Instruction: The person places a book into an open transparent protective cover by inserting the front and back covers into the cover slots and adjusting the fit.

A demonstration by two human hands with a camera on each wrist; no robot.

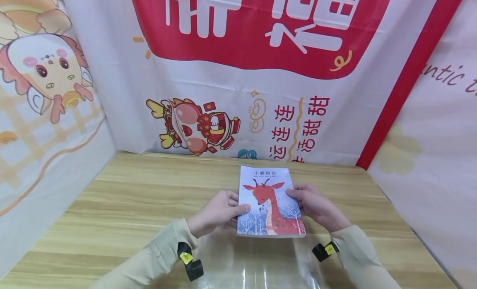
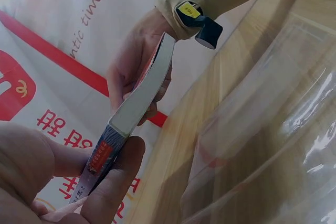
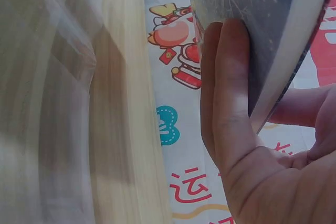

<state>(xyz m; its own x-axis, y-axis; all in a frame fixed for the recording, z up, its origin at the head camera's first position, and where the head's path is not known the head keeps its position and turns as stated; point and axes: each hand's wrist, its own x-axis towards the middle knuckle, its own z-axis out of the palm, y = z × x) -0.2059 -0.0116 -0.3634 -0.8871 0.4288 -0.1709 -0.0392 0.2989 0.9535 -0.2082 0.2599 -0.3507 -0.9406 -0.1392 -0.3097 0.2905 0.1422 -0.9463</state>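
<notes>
My left hand (image 1: 217, 212) and right hand (image 1: 319, 207) pinch a thick paperback (image 1: 271, 201), red deer (image 1: 274, 206) on its wintry blue cover, short of the table's (image 1: 149, 189) far edge.

Book (image 1: 270, 202): subtitle was too small to read.
Left hand (image 1: 216, 211): fingers were partly hidden.
Plastic (image 1: 257, 262): was cut off, like the tabletop (image 1: 149, 189)'s near edge.

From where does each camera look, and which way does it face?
Head: worn there, facing forward and down at the book and printed cloth; left hand, right hand and sleeves show.
Left wrist: worn there, faces across the book toward the right hand; left hand nearest.
Right wrist: worn there, faces the book and cloth; right hand nearest.
Shared by head and left wrist: book, both hands, clear plastic.
</notes>
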